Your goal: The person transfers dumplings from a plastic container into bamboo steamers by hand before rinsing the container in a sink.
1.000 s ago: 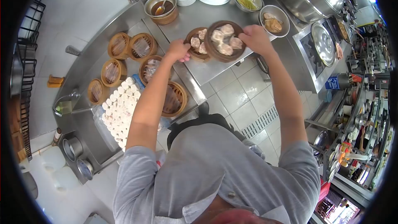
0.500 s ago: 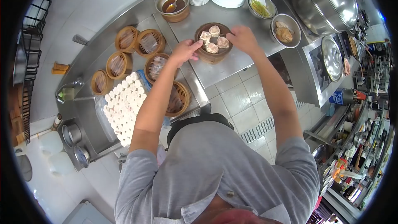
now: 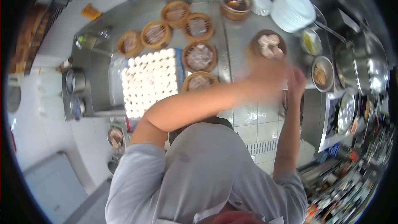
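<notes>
Several dumplings (image 3: 271, 45) sit in a round bamboo steamer basket (image 3: 253, 52) on the steel counter, smeared by motion. My left hand (image 3: 265, 74) passes right at the basket's near side and overlaps it in this view; its fingers are lost in blur. Just to the right, my right hand (image 3: 296, 81) is raised near the counter's front edge, apart from the basket, with its fingers blurred too.
Paper-lined bamboo steamers (image 3: 200, 57) and a tray of white dumplings (image 3: 151, 81) stand left. Behind are a sauce pot (image 3: 235, 14), small plates (image 3: 261, 5) and stacked plates (image 3: 292, 10). Bowls (image 3: 323, 74) and a big steel pot (image 3: 365, 62) stand right.
The view has turned, so the counter shifts right. Both hands have come off the steamer's sides; the left has swung across to its near side, the right has drawn back toward the counter's edge.
</notes>
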Tool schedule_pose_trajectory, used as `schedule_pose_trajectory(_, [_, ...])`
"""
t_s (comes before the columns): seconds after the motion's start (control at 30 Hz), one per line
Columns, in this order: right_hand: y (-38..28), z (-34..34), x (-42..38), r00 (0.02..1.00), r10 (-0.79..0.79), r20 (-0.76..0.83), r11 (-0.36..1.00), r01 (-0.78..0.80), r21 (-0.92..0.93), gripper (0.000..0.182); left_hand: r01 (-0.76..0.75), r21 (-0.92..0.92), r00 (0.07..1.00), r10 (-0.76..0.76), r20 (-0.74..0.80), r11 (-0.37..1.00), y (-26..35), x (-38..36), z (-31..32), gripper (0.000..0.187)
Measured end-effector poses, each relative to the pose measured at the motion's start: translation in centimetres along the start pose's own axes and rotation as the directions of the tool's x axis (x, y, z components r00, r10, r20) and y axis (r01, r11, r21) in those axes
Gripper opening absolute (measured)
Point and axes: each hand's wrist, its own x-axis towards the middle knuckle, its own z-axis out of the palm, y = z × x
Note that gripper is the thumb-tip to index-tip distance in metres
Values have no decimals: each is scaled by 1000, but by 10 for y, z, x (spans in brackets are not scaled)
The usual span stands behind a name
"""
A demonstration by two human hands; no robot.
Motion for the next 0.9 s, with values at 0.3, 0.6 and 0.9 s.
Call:
schedule_pose_trajectory(0.3, [-50,38,-78,973,170,156,985,-171,-5,21,-576,-224,810,585,-27,786,91,-121,-7,39])
schedule_pose_trajectory(0.6, [-83,85,-101,947,99,305,995,-92,-36,22,-569,-224,820,564,-91,791,50,-199,-21,38])
schedule_pose_trajectory(0.9, [-164,226,-137,913,-153,378,988,138,67,24,-41,-306,864,-120,-489,951,-130,-319,-108,36])
